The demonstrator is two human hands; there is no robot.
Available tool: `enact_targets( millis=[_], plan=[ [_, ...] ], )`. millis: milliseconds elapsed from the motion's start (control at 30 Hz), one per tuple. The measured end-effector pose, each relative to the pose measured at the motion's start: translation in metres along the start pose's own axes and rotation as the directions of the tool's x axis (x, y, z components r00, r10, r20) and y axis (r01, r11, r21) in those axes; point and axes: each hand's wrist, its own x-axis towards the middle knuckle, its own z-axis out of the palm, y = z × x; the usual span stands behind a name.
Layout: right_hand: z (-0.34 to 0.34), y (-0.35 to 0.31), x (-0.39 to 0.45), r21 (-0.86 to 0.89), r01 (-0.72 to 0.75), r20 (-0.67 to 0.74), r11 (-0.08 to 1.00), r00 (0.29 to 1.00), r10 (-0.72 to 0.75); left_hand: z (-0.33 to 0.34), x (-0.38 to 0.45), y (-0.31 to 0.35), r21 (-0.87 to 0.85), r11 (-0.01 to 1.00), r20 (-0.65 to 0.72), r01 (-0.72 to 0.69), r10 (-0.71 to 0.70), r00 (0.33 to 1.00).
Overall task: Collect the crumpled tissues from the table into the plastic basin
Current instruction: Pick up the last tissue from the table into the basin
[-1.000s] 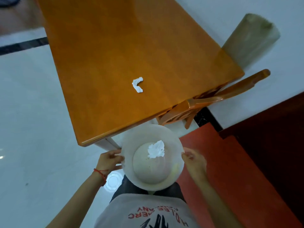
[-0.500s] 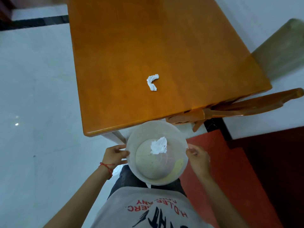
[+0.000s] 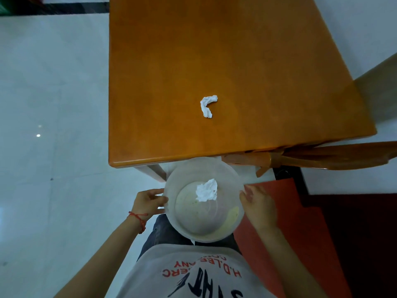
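A white translucent plastic basin (image 3: 171, 211) is held in front of my body, just below the near edge of the orange wooden table (image 3: 171, 82). My left hand (image 3: 148, 203) grips the basin's left rim and my right hand (image 3: 257, 203) grips its right rim. One crumpled white tissue (image 3: 206, 189) lies inside the basin near its far side. Another crumpled tissue (image 3: 207, 106), curved like a hook, lies on the table a short way beyond the near edge.
A wooden chair (image 3: 322, 155) is tucked under the table's near right corner. White tiled floor (image 3: 53, 104) lies to the left, a red floor area (image 3: 300, 222) to the right. A pale pillar (image 3: 382, 91) stands at the far right.
The view has swung so the table sits squarer and closer in front of me. Both hands keep their hold on the basin; the tissues have not moved.
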Motion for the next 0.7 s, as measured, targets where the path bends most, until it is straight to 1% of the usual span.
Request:
enact_targets(
  millis=[33,100,200,267,400,500,600,700],
  plan=[
    [-0.001,-0.004,0.003,-0.066,0.037,-0.002,0.997,0.999,-0.038,0.001,0.000,0.000,0.007,1.000,-0.002,-0.004,0.004,1.000],
    [-0.002,-0.017,0.011,-0.101,0.123,-0.001,0.987,0.992,-0.124,0.002,0.000,0.001,0.015,1.000,-0.005,-0.012,0.012,1.000],
    [0.000,-0.041,0.029,-0.042,0.286,0.012,0.957,0.958,-0.286,0.003,0.001,0.002,0.027,0.999,-0.008,-0.022,0.022,1.000],
    [0.005,-0.058,0.049,0.018,0.345,-0.002,0.938,0.939,-0.345,0.003,0.001,0.002,0.032,0.999,-0.010,-0.029,0.029,1.000],
    [0.015,-0.089,0.100,0.072,0.353,-0.028,0.933,0.936,-0.352,0.003,0.002,0.001,0.027,0.999,-0.027,-0.035,0.036,0.999],
    [0.024,-0.109,0.137,0.116,0.313,-0.047,0.943,0.950,-0.309,0.004,0.003,-0.003,0.006,1.000,-0.038,-0.027,0.027,0.999],
    [0.032,-0.125,0.167,0.116,0.293,-0.073,0.949,0.955,-0.286,0.005,0.004,-0.006,0.001,1.000,-0.044,-0.023,0.023,0.999],
    [0.043,-0.134,0.192,0.116,0.317,-0.069,0.941,0.948,-0.310,0.005,0.006,-0.008,0.000,1.000,-0.043,-0.019,0.019,0.999]
  ],
)
